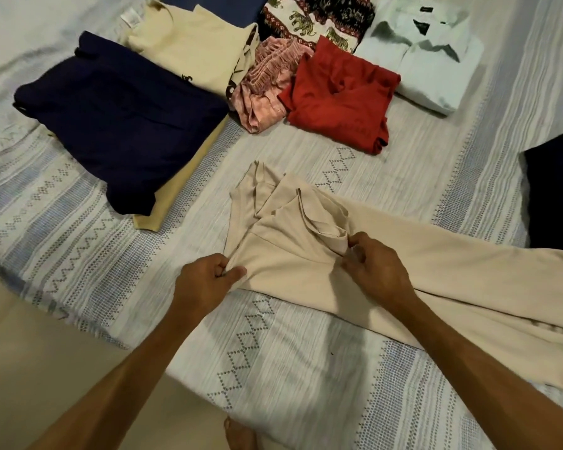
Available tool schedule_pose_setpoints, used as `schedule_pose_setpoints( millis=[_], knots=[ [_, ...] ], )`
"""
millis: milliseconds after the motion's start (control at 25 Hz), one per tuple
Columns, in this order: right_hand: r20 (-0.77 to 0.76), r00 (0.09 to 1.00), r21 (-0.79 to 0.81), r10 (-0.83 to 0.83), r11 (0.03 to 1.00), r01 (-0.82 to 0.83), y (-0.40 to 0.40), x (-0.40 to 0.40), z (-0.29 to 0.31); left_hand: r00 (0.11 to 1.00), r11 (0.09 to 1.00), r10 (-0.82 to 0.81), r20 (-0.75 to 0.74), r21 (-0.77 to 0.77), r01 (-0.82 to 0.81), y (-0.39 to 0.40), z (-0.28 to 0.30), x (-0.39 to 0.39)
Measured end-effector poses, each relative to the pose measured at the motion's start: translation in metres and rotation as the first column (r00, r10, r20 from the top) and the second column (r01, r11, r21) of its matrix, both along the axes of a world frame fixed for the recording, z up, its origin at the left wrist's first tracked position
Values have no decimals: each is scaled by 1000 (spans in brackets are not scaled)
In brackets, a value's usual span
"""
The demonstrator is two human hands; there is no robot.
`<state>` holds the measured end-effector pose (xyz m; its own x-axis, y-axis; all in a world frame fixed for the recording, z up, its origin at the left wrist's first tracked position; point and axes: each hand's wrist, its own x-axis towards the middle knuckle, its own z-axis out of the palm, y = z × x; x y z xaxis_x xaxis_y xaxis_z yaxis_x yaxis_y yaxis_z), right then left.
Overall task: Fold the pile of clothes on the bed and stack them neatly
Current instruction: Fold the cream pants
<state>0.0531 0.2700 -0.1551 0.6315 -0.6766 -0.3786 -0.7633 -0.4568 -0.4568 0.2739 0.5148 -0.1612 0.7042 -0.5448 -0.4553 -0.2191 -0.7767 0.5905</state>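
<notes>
Currently spread over bed (306, 368): patterned white-and-grey cover, serving as work surface. Landmark for all positions below: beige trousers (452, 264).

Beige trousers: laid flat near front edge of bed, waist end toward left, legs running away to right and out of view. Long axis therefore left to right, slightly slanted. Waist area rumpled, with fabric turned back and pocket lining apparently exposed.

Beyond trousers, upper left: folded navy garment (117, 121) resting on pale yellow piece (173, 196). Behind that, cream garment (189, 47). Directly beyond trousers: red garment (338, 99), loosely folded, with pink garment (267, 82) touching its left side. Further back: elephant-print fabric (309, 21). Upper right of trousers: folded white shirt (426, 56). Right of trousers, at frame edge: dark item (556, 190), unidentified.

Left hand (205, 284): fingers curled, pinching waist corner nearest front edge. Right hand (377, 267): fingers closed on turned-back fabric near middle of waist. Both grips at waist end; whole leg length lying to right of right hand.

Likely step: straighten waist, then fold. Right hand nearer to legs; probable fold across long axis, leg ends brought leftward to waist.
</notes>
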Motion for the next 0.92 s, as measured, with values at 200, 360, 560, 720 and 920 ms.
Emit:
schedule_pose_setpoints(
  millis=[200, 360, 560, 720, 920],
  knots=[
    [104, 799, 478, -593, 734, 483, -42, 9, 14, 988, 995, 100, -118, -13, -102, 19, 2, 13],
    [152, 941, 534, -302, 827, 179, -56, 33, 25, 980, 989, 143, -136, -29, -148, 22, -3, 10],
    [-114, 926, 83, 360, 932, -352, -58, 56, 26, 922, 947, 243, -300, -134, -293, 21, -2, 8],
    [104, 971, 451, -217, 880, 149, -79, 50, 38, 879, 905, 281, -385, -200, -377, 20, -2, 7],
    [6, 998, 271, 58, 961, -57, -87, 51, 42, 883, 907, 316, -346, -164, -388, 23, -12, 2]
  ],
)
